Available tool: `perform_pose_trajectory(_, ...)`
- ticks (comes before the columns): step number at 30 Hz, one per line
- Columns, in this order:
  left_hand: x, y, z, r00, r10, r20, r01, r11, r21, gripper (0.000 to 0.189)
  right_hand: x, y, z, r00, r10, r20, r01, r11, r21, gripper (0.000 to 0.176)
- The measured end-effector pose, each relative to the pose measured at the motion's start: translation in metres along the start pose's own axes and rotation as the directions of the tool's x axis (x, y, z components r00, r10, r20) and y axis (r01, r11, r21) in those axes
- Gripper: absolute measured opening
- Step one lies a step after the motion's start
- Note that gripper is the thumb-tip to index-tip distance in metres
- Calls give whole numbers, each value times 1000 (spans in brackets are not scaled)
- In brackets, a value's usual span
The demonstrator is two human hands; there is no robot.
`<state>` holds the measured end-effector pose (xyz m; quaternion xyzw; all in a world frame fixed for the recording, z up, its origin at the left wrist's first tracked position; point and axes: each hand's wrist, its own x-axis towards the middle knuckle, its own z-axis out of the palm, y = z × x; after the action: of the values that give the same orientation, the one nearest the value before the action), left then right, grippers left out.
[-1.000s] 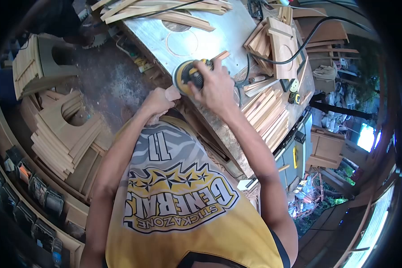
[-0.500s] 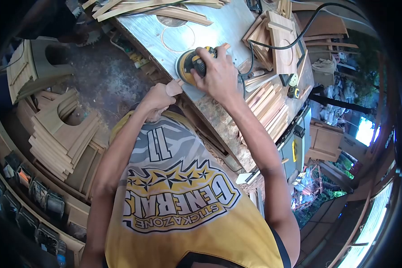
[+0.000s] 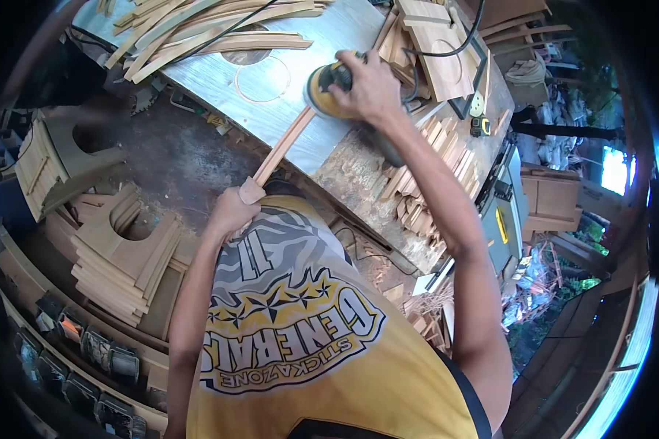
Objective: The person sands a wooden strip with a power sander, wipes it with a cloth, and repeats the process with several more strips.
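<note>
My right hand (image 3: 372, 89) is wrapped over the top of a yellow and black orbital sander (image 3: 321, 91). The sander's round base sits at the far end of a narrow wooden strip (image 3: 285, 149), which slants across the edge of the pale worktop (image 3: 311, 150). Closed around the strip's near end, close to my shirt, is my left hand (image 3: 234, 214). A tan patch, perhaps a finger wrap, shows on this hand at the strip. The part of the strip beneath the sander is hidden.
Long wooden strips (image 3: 220, 45) are heaped at the back of the worktop. More short strips (image 3: 436, 172), a panel with an oval outline (image 3: 438, 55) and a tape measure (image 3: 480, 126) lie to the right. Stacked boards with curved cutouts (image 3: 121, 256) stand at the left.
My right hand and the sander have moved away from my body along the strip. My left hand has drawn down and left, and more of the strip now shows between the hands.
</note>
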<state>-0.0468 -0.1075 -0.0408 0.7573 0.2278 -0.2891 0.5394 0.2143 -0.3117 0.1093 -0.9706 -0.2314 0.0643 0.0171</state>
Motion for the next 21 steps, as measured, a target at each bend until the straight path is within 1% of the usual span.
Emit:
perform_pose_trajectory(1,-1,0,-1,1000,0,-1,0,1000,12,32,9,10,0,999,36,5,-35,999,-36,57)
perform_pose_trajectory(3,0,0,-2,997,-76,-26,78,993,92,36,15,30,-7,999,32,-3,-32,999,-18,59)
perform_pose_trajectory(5,-2,4,-3,997,-60,-41,64,995,82,37,21,39,-12,982,-41,-186,27,997,-73,59)
perform_pose_trajectory(6,-4,5,-4,998,-53,-43,56,995,80,38,21,41,-14,982,-29,-188,22,999,-42,59)
perform_pose_trajectory(9,-4,7,-6,998,-63,-10,64,994,94,39,15,32,-15,982,-62,-177,61,998,-12,60)
perform_pose_trajectory(10,-3,8,-5,998,-65,-7,65,993,94,39,13,22,-12,993,-31,-113,32,999,8,58)
perform_pose_trajectory(11,-2,7,-4,998,-65,-16,66,993,95,39,9,12,-8,993,-31,-111,32,999,8,58)
perform_pose_trajectory(13,5,5,0,998,-62,-18,63,995,83,38,-2,-7,-1,1000,-24,7,23,999,37,57)
perform_pose_trajectory(14,9,3,2,999,-46,-10,47,998,40,38,-9,-17,-1,999,-42,32,41,999,35,55)
perform_pose_trajectory(15,8,4,2,999,-34,4,34,999,6,38,-20,-29,-2,996,-76,47,76,997,-4,54)
perform_pose_trajectory(16,5,4,3,999,-43,14,43,999,0,38,-33,-36,0,992,-112,61,111,994,25,54)
perform_pose_trajectory(17,-1,18,-2,998,-57,-4,57,998,28,37,-41,-41,3,986,-151,69,148,987,56,54)
perform_pose_trajectory(18,-3,27,-5,997,-70,-27,71,996,53,37,-46,-44,2,985,-157,74,154,987,55,54)
perform_pose_trajectory(20,-3,24,-4,998,-61,-24,62,997,56,36,-52,-47,3,992,-123,20,122,992,36,53)
perform_pose_trajectory(21,-5,22,-5,999,-46,-20,47,997,68,35,-46,-45,3,991,-128,23,127,991,40,53)
